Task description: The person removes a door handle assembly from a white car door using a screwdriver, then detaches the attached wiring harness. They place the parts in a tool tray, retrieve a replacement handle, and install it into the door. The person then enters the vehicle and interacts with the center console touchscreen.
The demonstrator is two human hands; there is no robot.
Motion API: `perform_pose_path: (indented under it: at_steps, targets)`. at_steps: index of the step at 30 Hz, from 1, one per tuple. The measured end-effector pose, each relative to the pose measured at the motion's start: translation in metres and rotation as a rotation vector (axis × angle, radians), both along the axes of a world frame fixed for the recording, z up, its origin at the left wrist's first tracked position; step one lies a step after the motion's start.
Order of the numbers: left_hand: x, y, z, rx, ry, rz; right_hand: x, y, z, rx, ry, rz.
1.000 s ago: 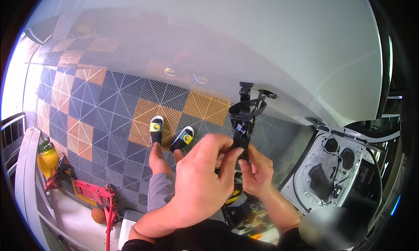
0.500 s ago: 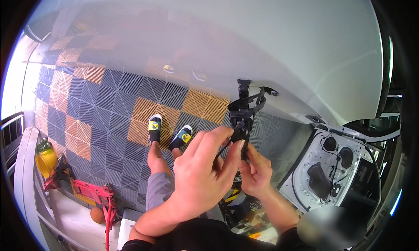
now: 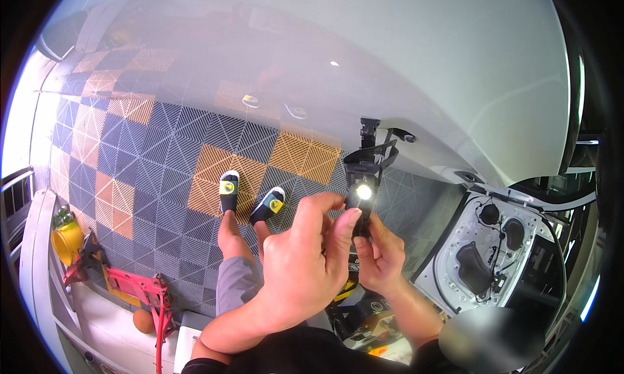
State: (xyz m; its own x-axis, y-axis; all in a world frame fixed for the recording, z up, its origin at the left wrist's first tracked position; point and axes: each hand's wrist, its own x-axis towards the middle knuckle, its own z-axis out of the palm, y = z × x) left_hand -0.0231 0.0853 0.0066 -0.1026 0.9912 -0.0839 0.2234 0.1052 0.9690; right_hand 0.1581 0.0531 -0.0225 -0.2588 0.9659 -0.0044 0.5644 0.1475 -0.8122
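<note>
A black bracket assembly [image 3: 367,163] with a curved frame stands out toward me in front of a glossy white panel [image 3: 442,55]. A small bright light [image 3: 364,191] shines on its near end. My left hand [image 3: 305,257] is closed around that near end, thumb up beside the light, hiding part of it. My right hand [image 3: 380,263] pinches the assembly from below and right, its fingertips partly behind it. A dark, curved piece [image 3: 406,137] sits on the panel just beyond the bracket.
A detached-looking inner door panel [image 3: 478,257] with black parts is at right. A red metal jack or stand [image 3: 140,283], a yellow pot [image 3: 67,244] and a brown ball [image 3: 143,321] are at lower left. My sandalled feet [image 3: 227,191] stand on checkered floor tiles [image 3: 156,153].
A bright light now shines on the near end of the assembly, where none showed before. My hands have shifted slightly and stay on the black part.
</note>
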Motion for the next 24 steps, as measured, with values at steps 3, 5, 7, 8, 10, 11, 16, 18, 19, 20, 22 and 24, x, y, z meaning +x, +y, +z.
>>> perform_pose_path:
  at_steps: [3, 5, 7, 8, 10, 11, 16, 18, 19, 20, 22, 24]
  targets:
    - [0.000, -0.001, 0.000, -0.070, -0.054, -0.034, 0.002, -0.002, -0.001, 0.021, -0.002, 0.001]
    - [0.001, -0.002, 0.003, -0.130, -0.128, -0.050, 0.003, -0.003, -0.003, 0.026, 0.006, -0.001]
    - [0.005, -0.001, 0.004, -0.195, -0.153, -0.041, 0.003, -0.005, -0.007, 0.026, 0.002, -0.009]
    - [0.006, 0.000, 0.003, -0.227, -0.164, -0.034, 0.003, -0.006, -0.009, 0.045, -0.007, -0.009]
    - [0.006, 0.001, 0.002, -0.239, -0.129, -0.083, 0.004, -0.006, -0.014, 0.083, -0.026, -0.012]
    - [0.005, 0.002, 0.002, -0.247, -0.111, -0.109, 0.005, -0.005, -0.015, 0.092, -0.036, -0.013]
    - [0.003, 0.008, -0.003, -0.057, -0.024, -0.051, 0.012, 0.002, -0.017, 0.211, -0.138, 0.005]
    - [0.003, 0.012, -0.005, -0.213, -0.223, -0.010, 0.014, 0.006, -0.013, 0.208, -0.190, 0.048]
    - [0.004, 0.015, -0.008, -0.196, -0.251, -0.026, 0.015, 0.008, -0.010, 0.201, -0.203, 0.061]
    - [0.004, 0.018, -0.012, -0.180, -0.279, -0.042, 0.014, 0.009, -0.007, 0.201, -0.245, 0.082]
    - [0.003, 0.022, -0.020, -0.149, -0.324, -0.098, 0.013, 0.011, 0.003, 0.192, -0.306, 0.108]
    - [0.003, 0.023, -0.029, -0.218, -0.610, -0.066, 0.011, 0.013, 0.014, 0.143, -0.316, 0.101]
